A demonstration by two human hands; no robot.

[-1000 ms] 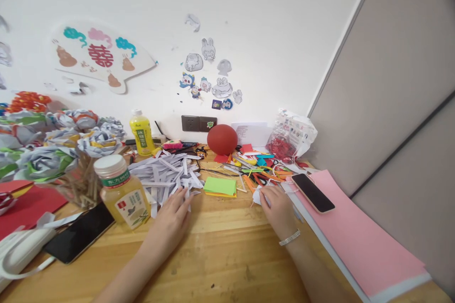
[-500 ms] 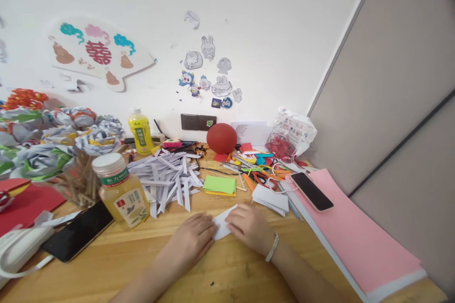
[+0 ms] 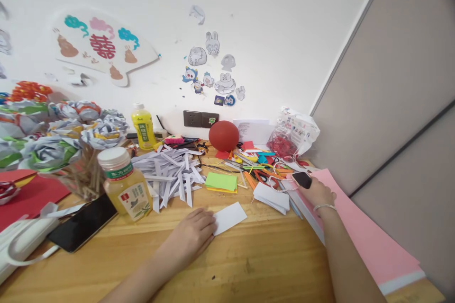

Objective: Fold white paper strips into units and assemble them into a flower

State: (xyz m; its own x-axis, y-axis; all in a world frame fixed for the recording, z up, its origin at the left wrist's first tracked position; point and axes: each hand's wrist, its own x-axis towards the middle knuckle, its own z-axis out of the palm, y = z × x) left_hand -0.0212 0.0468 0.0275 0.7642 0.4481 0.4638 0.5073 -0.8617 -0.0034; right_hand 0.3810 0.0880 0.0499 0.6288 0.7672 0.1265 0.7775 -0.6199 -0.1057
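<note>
My left hand (image 3: 197, 228) rests on the wooden table with its fingers together over the left end of a small white paper rectangle (image 3: 232, 217). The rest of that paper lies flat and uncovered. Over at the right, my right hand (image 3: 317, 193), with a bracelet at the wrist, is closed around a smartphone (image 3: 302, 179) on the pink paper (image 3: 369, 236). Only the phone's dark upper end shows; my hand hides the remainder. Between the hands lie a stack of white paper slips (image 3: 272, 198) and a green and yellow paper pad (image 3: 221, 182).
A pile of folded white strips (image 3: 176, 175) sits behind my left hand. Left of it stand two drink bottles, one green-capped label bottle (image 3: 126, 187) nearer. Another phone (image 3: 83, 222) lies further left. Scissors, a red balloon (image 3: 223, 136) and paper scraps crowd the back.
My right hand has left the white paper and moved right onto the smartphone. The paper's right end is now uncovered. My left hand stays on the paper. The view has shifted slightly.
</note>
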